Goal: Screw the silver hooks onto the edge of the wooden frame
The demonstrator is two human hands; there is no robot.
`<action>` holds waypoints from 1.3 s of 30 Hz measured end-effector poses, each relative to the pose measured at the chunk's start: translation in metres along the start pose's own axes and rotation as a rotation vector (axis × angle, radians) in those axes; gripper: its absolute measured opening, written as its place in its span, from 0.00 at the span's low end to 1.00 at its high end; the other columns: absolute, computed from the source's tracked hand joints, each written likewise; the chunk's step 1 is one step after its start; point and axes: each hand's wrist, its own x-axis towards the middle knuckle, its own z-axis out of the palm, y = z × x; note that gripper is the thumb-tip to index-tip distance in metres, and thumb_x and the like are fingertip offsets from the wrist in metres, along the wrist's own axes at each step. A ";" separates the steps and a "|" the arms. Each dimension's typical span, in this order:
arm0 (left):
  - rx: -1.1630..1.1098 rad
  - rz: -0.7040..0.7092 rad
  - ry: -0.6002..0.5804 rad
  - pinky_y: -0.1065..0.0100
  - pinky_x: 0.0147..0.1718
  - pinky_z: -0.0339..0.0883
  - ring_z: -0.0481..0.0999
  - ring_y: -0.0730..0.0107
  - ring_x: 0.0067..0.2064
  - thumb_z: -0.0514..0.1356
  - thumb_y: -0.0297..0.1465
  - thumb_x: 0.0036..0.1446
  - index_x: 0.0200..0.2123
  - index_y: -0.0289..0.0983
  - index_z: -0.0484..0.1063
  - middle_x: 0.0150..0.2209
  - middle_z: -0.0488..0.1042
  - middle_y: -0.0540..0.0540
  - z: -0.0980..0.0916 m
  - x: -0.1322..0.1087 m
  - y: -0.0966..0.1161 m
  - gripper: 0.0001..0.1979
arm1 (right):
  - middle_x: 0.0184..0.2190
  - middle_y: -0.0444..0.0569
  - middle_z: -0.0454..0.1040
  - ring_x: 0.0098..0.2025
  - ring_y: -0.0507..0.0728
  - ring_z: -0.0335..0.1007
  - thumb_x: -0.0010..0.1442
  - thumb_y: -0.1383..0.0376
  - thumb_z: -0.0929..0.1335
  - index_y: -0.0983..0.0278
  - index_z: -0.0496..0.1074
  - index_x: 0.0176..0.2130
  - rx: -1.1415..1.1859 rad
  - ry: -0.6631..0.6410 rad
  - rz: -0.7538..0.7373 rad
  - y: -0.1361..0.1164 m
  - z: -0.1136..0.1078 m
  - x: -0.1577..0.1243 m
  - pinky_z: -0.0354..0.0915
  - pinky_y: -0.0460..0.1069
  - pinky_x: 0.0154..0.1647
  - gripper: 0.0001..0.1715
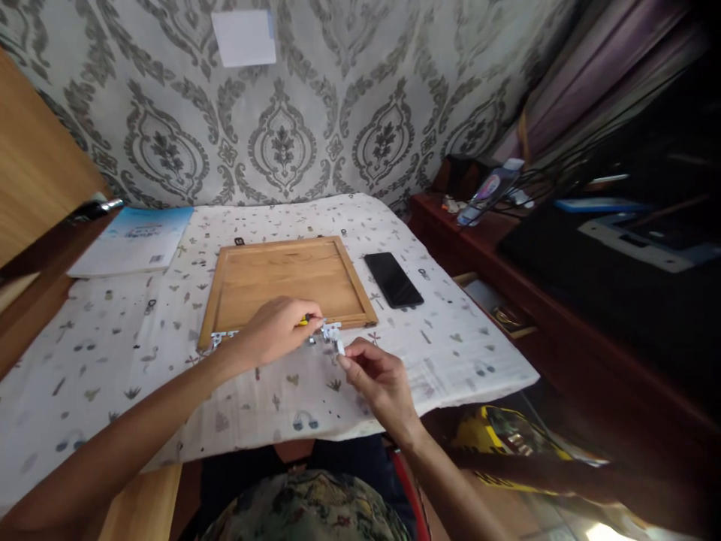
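A framed wooden door panel lies flat on the cloth-covered table. Along its near edge sit a metal hinge towards the right and another metal hinge at the left corner, partly behind my left forearm. My left hand is closed over the near edge, its fingertips at the right hinge. A yellow-and-black piece shows in its grip; most of it is hidden, so its kind is unclear. My right hand pinches the projecting silver arm of that same hinge between thumb and fingers.
Right of the panel lies a black phone. A book rests at the table's back left. The patterned tablecloth ends near a dark red desk with a drawer pulled out. Below is a yellow bag.
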 end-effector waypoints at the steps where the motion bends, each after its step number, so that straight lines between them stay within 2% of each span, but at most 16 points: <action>1: 0.077 0.017 0.019 0.69 0.29 0.54 0.66 0.73 0.27 0.53 0.32 0.66 0.28 0.37 0.70 0.25 0.71 0.51 0.000 0.004 0.001 0.14 | 0.21 0.40 0.65 0.22 0.50 0.58 0.56 0.51 0.75 0.62 0.75 0.31 -0.003 0.033 0.040 0.000 -0.005 0.000 0.59 0.46 0.23 0.18; 5: 0.318 0.104 0.089 0.67 0.33 0.58 0.75 0.66 0.36 0.52 0.23 0.62 0.33 0.38 0.76 0.34 0.80 0.48 0.004 0.022 -0.007 0.13 | 0.18 0.40 0.64 0.21 0.50 0.57 0.56 0.49 0.74 0.62 0.73 0.29 -0.064 0.108 0.161 0.004 -0.019 0.008 0.58 0.47 0.22 0.20; 8: 0.314 0.149 0.060 0.66 0.40 0.65 0.79 0.61 0.46 0.54 0.20 0.59 0.42 0.40 0.79 0.45 0.83 0.47 0.013 0.034 -0.021 0.16 | 0.18 0.41 0.65 0.20 0.51 0.58 0.55 0.50 0.73 0.62 0.73 0.29 -0.111 0.069 0.211 0.011 -0.020 0.016 0.57 0.47 0.21 0.18; 11: 0.269 0.161 0.044 0.64 0.45 0.68 0.80 0.60 0.50 0.53 0.21 0.61 0.47 0.41 0.80 0.49 0.82 0.48 0.021 0.041 -0.032 0.19 | 0.17 0.41 0.66 0.20 0.51 0.60 0.55 0.52 0.73 0.62 0.73 0.29 -0.135 0.027 0.249 0.020 -0.017 0.023 0.56 0.46 0.20 0.16; 18: 0.201 0.185 0.023 0.64 0.47 0.70 0.79 0.61 0.51 0.51 0.22 0.63 0.50 0.44 0.80 0.50 0.82 0.49 0.029 0.041 -0.040 0.22 | 0.20 0.42 0.70 0.21 0.51 0.65 0.55 0.55 0.72 0.63 0.74 0.30 -0.131 0.022 0.246 0.025 -0.013 0.030 0.60 0.47 0.24 0.13; 23: 0.235 0.211 0.011 0.65 0.44 0.69 0.80 0.62 0.48 0.52 0.18 0.57 0.49 0.44 0.80 0.46 0.81 0.49 0.033 0.040 -0.043 0.25 | 0.18 0.41 0.69 0.20 0.51 0.63 0.56 0.57 0.71 0.62 0.73 0.30 -0.169 0.006 0.250 0.022 -0.012 0.032 0.58 0.47 0.23 0.11; 25: 0.250 0.218 0.010 0.65 0.43 0.69 0.80 0.62 0.48 0.52 0.17 0.56 0.46 0.43 0.81 0.46 0.81 0.48 0.034 0.040 -0.045 0.24 | 0.18 0.41 0.69 0.20 0.51 0.63 0.57 0.58 0.70 0.62 0.72 0.30 -0.204 -0.005 0.243 0.021 -0.011 0.033 0.58 0.47 0.23 0.10; 31: 0.275 0.200 0.036 0.64 0.43 0.69 0.79 0.61 0.48 0.52 0.22 0.62 0.44 0.41 0.80 0.45 0.81 0.46 0.038 0.042 -0.050 0.18 | 0.18 0.41 0.67 0.22 0.51 0.60 0.59 0.60 0.68 0.62 0.70 0.29 -0.267 -0.042 0.172 0.022 -0.011 0.036 0.57 0.46 0.23 0.10; 39: 0.259 0.182 0.024 0.64 0.43 0.69 0.79 0.60 0.49 0.52 0.21 0.62 0.46 0.41 0.80 0.46 0.82 0.47 0.037 0.042 -0.050 0.19 | 0.21 0.41 0.63 0.25 0.52 0.57 0.61 0.59 0.66 0.61 0.66 0.29 -0.328 -0.100 0.136 0.021 -0.013 0.036 0.55 0.48 0.26 0.11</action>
